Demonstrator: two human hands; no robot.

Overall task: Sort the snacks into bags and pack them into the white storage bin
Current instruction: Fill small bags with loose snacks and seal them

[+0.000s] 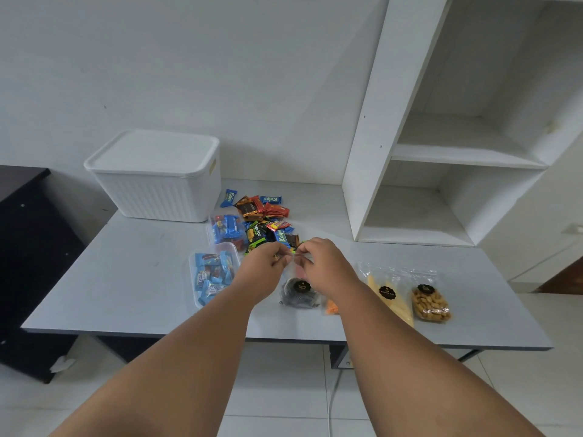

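Clear bag [298,294] of dark snacks at frame centre, top edge pinched by left hand [262,266] and right hand [325,263], close together, arms outstretched; lidded white bin [157,193] upper left.

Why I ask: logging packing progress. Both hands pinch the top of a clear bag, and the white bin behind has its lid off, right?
Not quite. The head view shows the white bin with its lid on. The left hand and right hand do pinch the top of the clear bag.
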